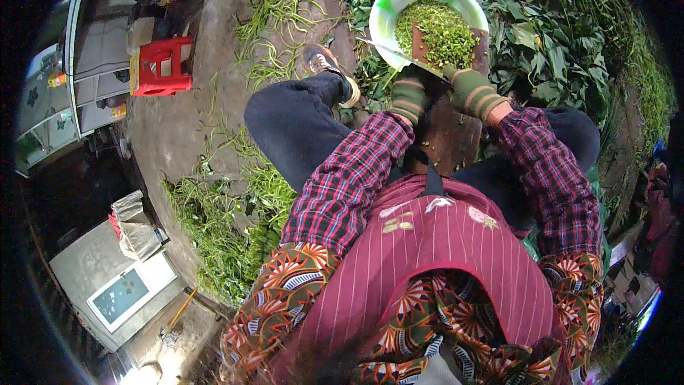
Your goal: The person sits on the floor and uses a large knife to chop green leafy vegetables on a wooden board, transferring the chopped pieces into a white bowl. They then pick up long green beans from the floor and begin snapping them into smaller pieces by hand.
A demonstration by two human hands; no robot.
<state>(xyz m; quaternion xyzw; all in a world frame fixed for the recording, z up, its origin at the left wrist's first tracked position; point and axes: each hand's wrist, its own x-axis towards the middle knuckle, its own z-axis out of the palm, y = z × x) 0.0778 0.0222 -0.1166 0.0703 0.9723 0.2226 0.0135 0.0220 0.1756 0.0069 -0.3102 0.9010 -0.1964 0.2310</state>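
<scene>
My left hand (409, 97), in a green glove with tan stripes, is blurred and sits just below the blade of a long knife (398, 53). Its fingers are hidden, so I cannot tell what it holds. At the knife's right end my right hand (473, 92), in a matching glove, is closed on it. The blade slants to the upper left over the rim of a green and white basin (380, 16). Chopped green stems (446, 37) lie on the far end of a wooden board (451, 128), which reaches over the basin. More chopped greens (427, 8) fill the basin.
Leafy vines (550, 48) are heaped right of the basin. Long green stems (272, 27) are strewn over the concrete floor (165, 144), with another pile of greens (224, 235) at lower left. A red plastic stool (165, 67) stands by a glazed cabinet (101, 37).
</scene>
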